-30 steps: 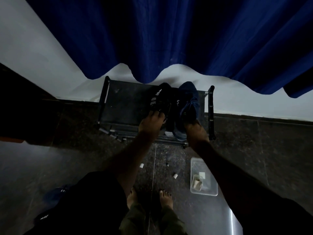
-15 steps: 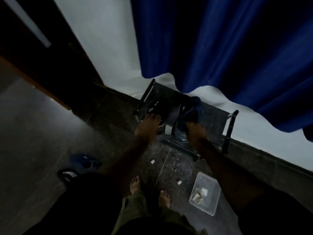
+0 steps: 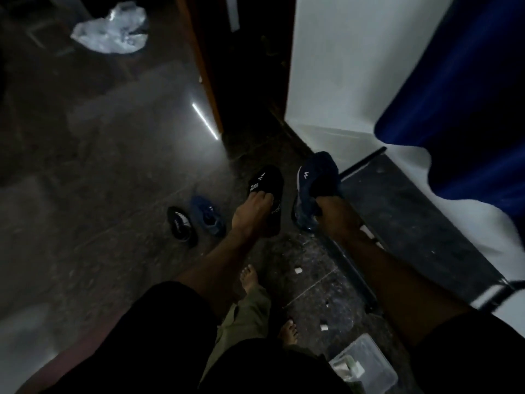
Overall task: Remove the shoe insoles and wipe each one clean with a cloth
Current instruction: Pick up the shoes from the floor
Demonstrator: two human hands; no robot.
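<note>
Left fingers: curled into the opening of a black shoe (image 3: pixel 268 191), the left hand (image 3: pixel 251 211) holding it above the floor (image 3: pixel 113 166).
Right fingers: the right hand (image 3: pixel 333 211) grips a blue shoe (image 3: pixel 315 183) at its opening, fingertips hidden inside.
Insoles: not visible.
Beyond the left fingers: another black shoe (image 3: pixel 181 227) and another blue shoe (image 3: pixel 208 218) lie side by side.
Beside the right fingers: a dark rack (image 3: pixel 412 223), with a blue curtain (image 3: pixel 468 95) above it.
Nearer the person: a clear plastic box (image 3: pixel 366 365).

The black shoe (image 3: pixel 268 191) in my left hand (image 3: pixel 251 211) bears white lettering, too blurred to read.
</note>
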